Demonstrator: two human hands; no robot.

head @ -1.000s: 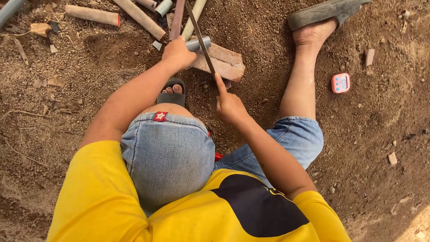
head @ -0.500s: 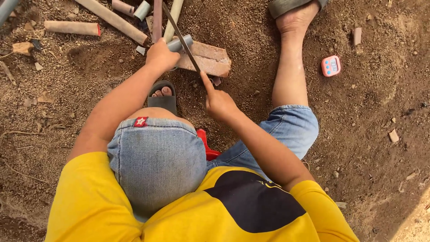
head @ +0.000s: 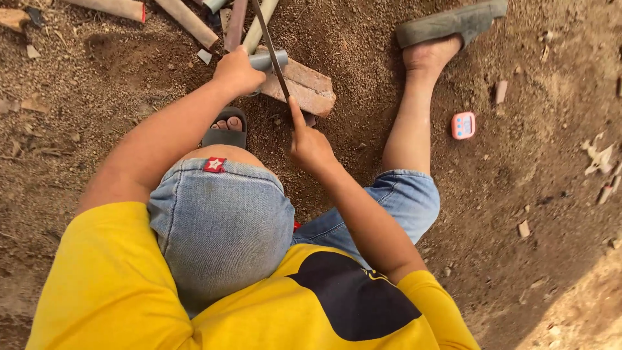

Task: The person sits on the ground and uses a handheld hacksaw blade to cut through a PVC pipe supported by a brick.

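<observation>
The person wears a bright yellow short-sleeved shirt (head: 110, 291) with a large black patch on its front, pale blue denim shorts (head: 223, 227) bearing a small red tag at the hem, and dark grey slide sandals (head: 225, 136) on bare feet

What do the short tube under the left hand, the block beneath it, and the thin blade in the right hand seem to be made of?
Tube: probably metal or grey plastic; smooth, pale grey, with a dull sheen.
Block: likely fired brick or wood; reddish-brown, flat-faced, matte, dusty.
Blade: probably steel; thin, straight, dark.
The left hand pins the tube; the right hand grips the blade's lower end.
</observation>
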